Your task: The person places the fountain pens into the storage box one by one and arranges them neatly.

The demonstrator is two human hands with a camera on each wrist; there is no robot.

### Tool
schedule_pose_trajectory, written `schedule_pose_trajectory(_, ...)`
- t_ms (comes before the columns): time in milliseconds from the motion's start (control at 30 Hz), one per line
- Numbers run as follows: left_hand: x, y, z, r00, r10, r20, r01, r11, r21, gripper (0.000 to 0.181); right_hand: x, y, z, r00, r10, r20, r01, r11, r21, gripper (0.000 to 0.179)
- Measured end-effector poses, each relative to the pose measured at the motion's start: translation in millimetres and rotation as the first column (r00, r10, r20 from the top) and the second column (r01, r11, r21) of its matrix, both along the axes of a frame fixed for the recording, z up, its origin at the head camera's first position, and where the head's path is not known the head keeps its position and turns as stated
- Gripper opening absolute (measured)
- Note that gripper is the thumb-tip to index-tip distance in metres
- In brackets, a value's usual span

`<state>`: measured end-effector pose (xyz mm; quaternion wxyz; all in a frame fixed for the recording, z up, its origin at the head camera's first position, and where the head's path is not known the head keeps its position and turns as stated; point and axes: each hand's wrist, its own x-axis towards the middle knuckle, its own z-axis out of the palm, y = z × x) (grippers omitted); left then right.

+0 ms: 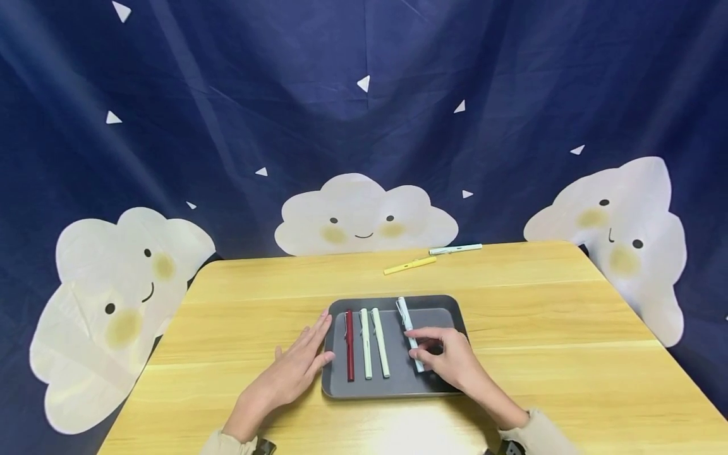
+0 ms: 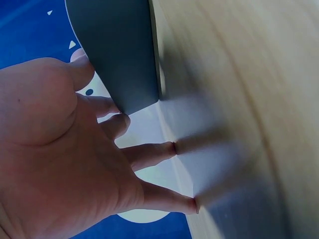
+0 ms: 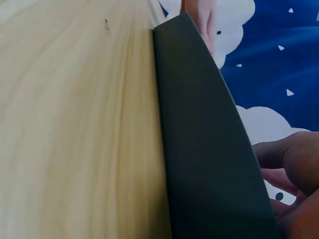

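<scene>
A dark grey rectangular tray (image 1: pixel 398 387) sits on the table in the head view. Inside its left half a dark red pen (image 1: pixel 350 347) and two pale green pens (image 1: pixel 366 344) (image 1: pixel 380 344) lie side by side, clips toward the far end. My right hand (image 1: pixel 452 360) reaches over the tray's right side and pinches a pale blue pen (image 1: pixel 405 313) between thumb and fingers. My left hand (image 1: pixel 292 370) touches the tray's left edge with fingers extended. In the left wrist view its spread fingers (image 2: pixel 149 154) reach the tray wall (image 2: pixel 119 55) and the tabletop.
Beyond the tray, a yellow pen (image 1: pixel 409 265) and another pale pen (image 1: pixel 455 249) lie near the far edge of the wooden table (image 1: pixel 273 278). A dark blue curtain (image 1: pixel 364 139) with cloud faces hangs behind the table.
</scene>
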<state>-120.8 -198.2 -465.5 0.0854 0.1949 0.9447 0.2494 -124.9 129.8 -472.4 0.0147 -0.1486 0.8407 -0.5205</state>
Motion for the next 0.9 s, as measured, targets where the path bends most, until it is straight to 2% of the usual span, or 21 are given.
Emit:
schedule_pose_trajectory(267,-0.3,-0.5,0.6,1.000,0.004,0.006,-0.004,1.000,-0.002,0.068,-3.0,-11.1,-5.1,1.000,-0.012,-0.021,0.012,0.999,0.041,0.026)
schedule_pose_trajectory(567,0.8,-1.3,0.7,1.000,0.012,0.005,-0.012,1.000,-0.004,0.067,-6.1,-20.2,-5.6,0.999,-0.039,0.030,0.038,0.999,0.021,0.025)
schedule_pose_trajectory(900,0.2,-1.4,0.1,1.000,0.007,0.012,-0.007,1.000,0.000,0.067,-6.9,-24.7,-4.1,0.998,-0.065,-0.006,0.065,0.993,0.096,0.023)
